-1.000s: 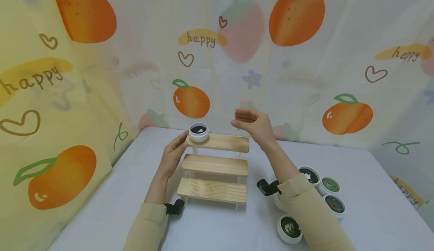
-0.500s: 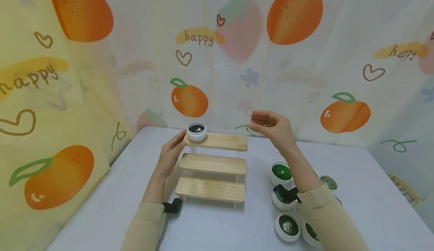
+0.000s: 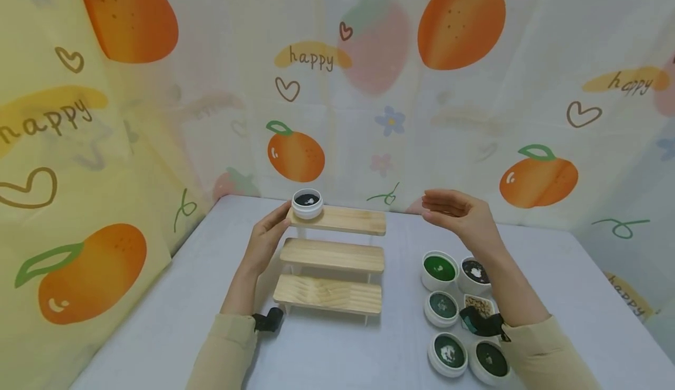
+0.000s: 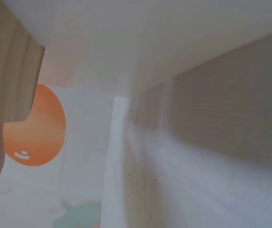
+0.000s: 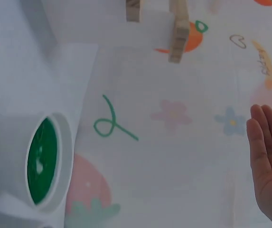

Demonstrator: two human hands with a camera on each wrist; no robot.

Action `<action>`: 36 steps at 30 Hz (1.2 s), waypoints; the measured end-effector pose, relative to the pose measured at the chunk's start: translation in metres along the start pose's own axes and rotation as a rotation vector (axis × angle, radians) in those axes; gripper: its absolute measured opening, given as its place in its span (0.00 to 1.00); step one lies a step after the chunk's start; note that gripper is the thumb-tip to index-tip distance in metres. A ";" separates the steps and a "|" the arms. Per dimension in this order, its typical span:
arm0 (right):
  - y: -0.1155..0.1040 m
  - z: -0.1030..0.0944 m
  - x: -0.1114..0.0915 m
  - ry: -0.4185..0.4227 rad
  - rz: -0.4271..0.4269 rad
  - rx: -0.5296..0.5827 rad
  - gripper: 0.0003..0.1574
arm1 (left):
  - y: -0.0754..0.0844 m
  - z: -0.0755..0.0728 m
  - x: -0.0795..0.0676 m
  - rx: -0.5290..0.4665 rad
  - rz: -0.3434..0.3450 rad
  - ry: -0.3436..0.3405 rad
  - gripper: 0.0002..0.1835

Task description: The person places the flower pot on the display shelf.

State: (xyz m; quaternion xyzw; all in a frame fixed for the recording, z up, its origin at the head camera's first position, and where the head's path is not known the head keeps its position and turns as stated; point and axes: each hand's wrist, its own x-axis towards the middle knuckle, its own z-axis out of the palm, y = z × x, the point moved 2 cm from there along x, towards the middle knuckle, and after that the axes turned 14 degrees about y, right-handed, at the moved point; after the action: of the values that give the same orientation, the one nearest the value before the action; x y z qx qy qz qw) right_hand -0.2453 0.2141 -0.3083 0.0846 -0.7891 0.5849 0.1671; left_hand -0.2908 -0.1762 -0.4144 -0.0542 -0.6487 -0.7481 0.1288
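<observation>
A three-tier wooden shelf stand (image 3: 337, 220) on clear legs stands on the white table. At the left end of its top board sits a small white round pot (image 3: 307, 204) with a dark top and a white mark. My left hand (image 3: 262, 242) touches that end of the board, fingers stretched toward it beside the pot. Only the board's end (image 4: 14, 66) and a bit of the hand show in the left wrist view. My right hand (image 3: 460, 220) hovers right of the stand, holding nothing. Its fingers (image 5: 268, 135) are extended together in the right wrist view.
Several white round pots stand right of the stand, among them a bright green one (image 3: 439, 268), a dark green one (image 3: 448, 355) and one with a white mark (image 3: 474, 272). A white dish with beige bits (image 3: 479, 306) is partly behind the right wrist strap. Fruit-printed cloth forms the back wall.
My right hand has moved right and a little down, away from the stand, uncovering more pots below. My left hand and the pot on the top board stay in place.
</observation>
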 end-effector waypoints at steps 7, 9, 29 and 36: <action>-0.001 -0.030 -0.008 -0.021 -0.026 0.006 0.25 | 0.001 -0.001 0.001 -0.005 -0.003 -0.012 0.29; 0.001 -0.036 -0.011 -0.028 -0.034 -0.011 0.24 | 0.002 -0.001 0.001 -0.001 -0.004 -0.012 0.29; 0.037 -0.080 -0.047 -0.186 -0.037 -0.106 0.24 | 0.001 -0.001 -0.001 -0.003 0.001 -0.012 0.29; 0.055 -0.100 -0.057 -0.320 -0.051 0.005 0.24 | 0.001 0.000 -0.002 0.002 0.002 -0.009 0.29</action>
State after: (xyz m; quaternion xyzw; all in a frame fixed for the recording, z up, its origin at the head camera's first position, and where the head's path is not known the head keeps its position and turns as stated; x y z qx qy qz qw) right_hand -0.1943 0.3219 -0.3522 0.1973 -0.8019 0.5613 0.0538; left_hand -0.2886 -0.1759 -0.4141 -0.0579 -0.6502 -0.7469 0.1268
